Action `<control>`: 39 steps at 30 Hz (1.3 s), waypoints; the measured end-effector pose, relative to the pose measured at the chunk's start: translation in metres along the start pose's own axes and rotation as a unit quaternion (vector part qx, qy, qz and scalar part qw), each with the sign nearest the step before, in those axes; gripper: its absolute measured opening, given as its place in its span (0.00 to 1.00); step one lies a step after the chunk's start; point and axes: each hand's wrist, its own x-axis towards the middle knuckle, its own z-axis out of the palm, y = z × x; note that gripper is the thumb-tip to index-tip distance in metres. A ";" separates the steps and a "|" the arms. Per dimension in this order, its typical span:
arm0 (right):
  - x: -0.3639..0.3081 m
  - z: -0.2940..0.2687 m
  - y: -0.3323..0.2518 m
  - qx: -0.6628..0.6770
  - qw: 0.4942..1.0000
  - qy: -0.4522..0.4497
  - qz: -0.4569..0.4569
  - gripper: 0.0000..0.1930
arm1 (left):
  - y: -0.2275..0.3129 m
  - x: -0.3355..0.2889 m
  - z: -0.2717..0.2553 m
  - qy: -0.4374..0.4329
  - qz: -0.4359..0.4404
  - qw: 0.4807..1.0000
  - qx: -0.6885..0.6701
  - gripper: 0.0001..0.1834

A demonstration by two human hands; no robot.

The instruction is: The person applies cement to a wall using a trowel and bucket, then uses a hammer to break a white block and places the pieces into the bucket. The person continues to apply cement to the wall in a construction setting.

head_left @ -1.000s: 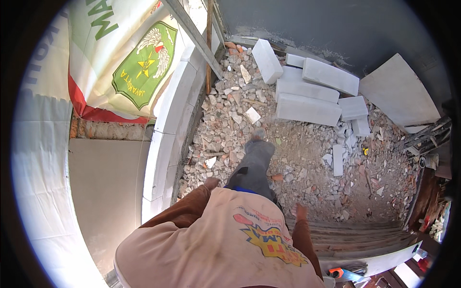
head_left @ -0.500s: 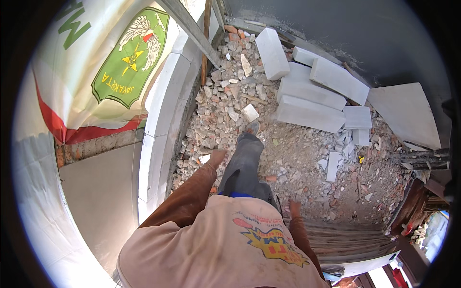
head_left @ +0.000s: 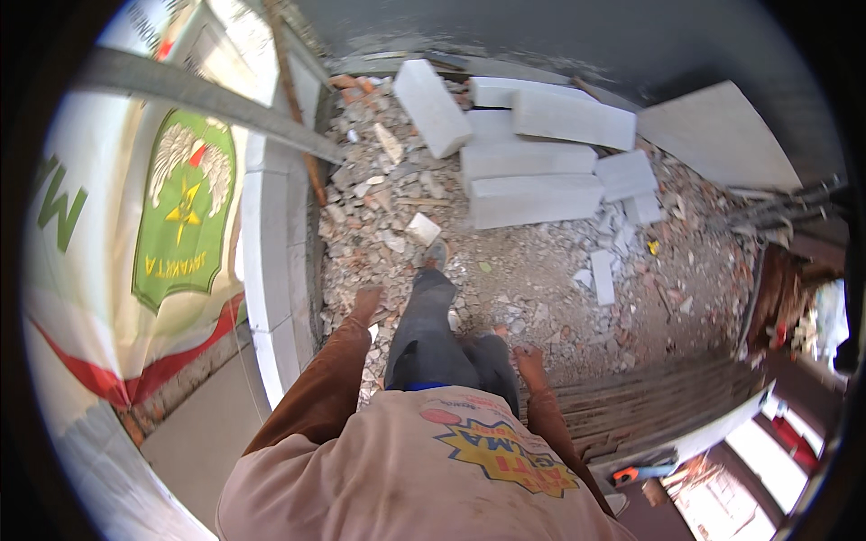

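The ground is a bed of broken grey, white and reddish rubble, with a barer patch of brown earth to its right. Behind it stands a dark grey wall. Near that wall lie several long white rectangular blocks, some stacked, and a large pale flat panel leans at their right. A low wall of white blocks runs along the left, beside a cream cloth banner with a green shield emblem. A grey straight beam slants in front of the banner. At lower right are long, weathered brown strips and an orange-and-blue tool.

The left hand hangs above the rubble; it is blurred, and I cannot tell whether its fingers are spread or pressed together. The right hand hangs beside the right knee, its fingers loosely apart.

Compared with half a second ago, the view has turned, so the blocks sit farther left, though their arrangement is unchanged. The left hand has swung away from the grey-trousered left leg, the right knee shows more fully, and the tool has come into clearer view.
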 end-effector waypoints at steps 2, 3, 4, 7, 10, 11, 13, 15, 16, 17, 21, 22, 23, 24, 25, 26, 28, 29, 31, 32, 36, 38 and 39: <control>-0.003 -0.008 0.021 0.003 0.999 0.015 0.032 0.12 | 0.005 0.002 0.005 0.005 -0.008 1.000 0.026 0.15; -0.005 -0.013 0.035 0.013 0.999 0.025 0.021 0.13 | 0.005 0.001 0.009 -0.014 0.008 1.000 0.027 0.15; -0.007 -0.020 0.051 0.021 0.999 0.041 0.023 0.14 | 0.004 0.000 0.013 -0.022 0.016 0.999 0.033 0.16; 0.003 -0.048 0.105 -0.049 0.996 0.046 0.057 0.18 | -0.010 -0.007 0.020 -0.026 0.030 0.999 0.020 0.16; 0.025 -0.069 0.157 -0.168 0.969 0.177 -0.031 0.22 | -0.048 -0.013 0.028 -0.001 0.043 0.999 -0.003 0.17; 0.027 -0.075 0.173 -0.214 0.946 0.239 -0.038 0.23 | -0.067 -0.016 0.027 0.009 0.048 0.999 -0.003 0.17; 0.035 -0.116 0.190 -0.210 0.972 0.082 -0.073 0.26 | -0.107 -0.020 0.031 -0.004 0.049 0.998 -0.038 0.16; 0.031 -0.145 0.214 -0.095 0.992 0.044 -0.064 0.23 | -0.163 -0.037 0.034 -0.066 0.032 0.997 -0.028 0.15; 0.027 -0.152 0.229 0.018 0.995 0.083 -0.056 0.17 | -0.188 -0.046 0.037 -0.075 -0.003 0.997 0.028 0.16; 0.023 -0.158 0.245 0.150 0.979 0.102 -0.090 0.12 | -0.210 -0.060 0.036 -0.118 0.026 0.988 0.101 0.15; 0.005 -0.163 0.310 0.110 0.965 0.232 -0.047 0.08 | -0.246 -0.109 0.032 -0.116 0.138 0.844 0.506 0.12; -0.007 -0.163 0.325 0.149 0.965 0.215 -0.032 0.08 | -0.244 -0.117 0.032 -0.116 0.142 0.836 0.518 0.11; -0.020 -0.163 0.338 0.174 0.963 0.207 0.017 0.09 | -0.239 -0.123 0.032 -0.117 0.149 0.825 0.532 0.11; -0.033 -0.163 0.350 0.211 0.963 0.169 0.016 0.09 | -0.234 -0.129 0.033 -0.121 0.156 0.816 0.543 0.10; -0.043 -0.161 0.360 0.236 0.960 0.142 0.047 0.09 | -0.226 -0.133 0.034 -0.127 0.168 0.813 0.543 0.10; -0.049 -0.159 0.368 0.260 0.956 0.115 0.078 0.10 | -0.216 -0.135 0.035 -0.135 0.179 0.814 0.535 0.09; -0.051 -0.156 0.378 0.275 0.952 0.063 0.115 0.10 | -0.194 -0.135 0.038 -0.178 0.152 0.870 0.434 0.09; -0.049 -0.154 0.382 0.282 0.949 0.036 0.134 0.10 | -0.183 -0.134 0.041 -0.201 0.045 0.946 0.251 0.09; -0.037 -0.153 0.384 0.176 0.978 0.034 0.103 0.10 | -0.163 -0.126 0.058 -0.090 -0.103 0.987 0.086 0.09; -0.031 -0.156 0.382 0.099 0.986 0.050 0.121 0.10 | -0.155 -0.121 0.072 -0.089 -0.071 0.988 0.103 0.11; -0.004 -0.187 0.348 0.021 0.990 0.121 0.075 0.28 | -0.128 -0.115 0.128 -0.141 -0.056 0.983 0.107 0.13; 0.013 -0.219 0.320 -0.105 0.984 0.142 0.038 0.31 | -0.111 -0.110 0.169 -0.162 -0.106 0.978 0.083 0.07; 0.024 -0.231 0.307 -0.090 0.985 0.137 0.060 0.33 | -0.115 -0.112 0.193 -0.102 -0.056 0.987 0.115 0.07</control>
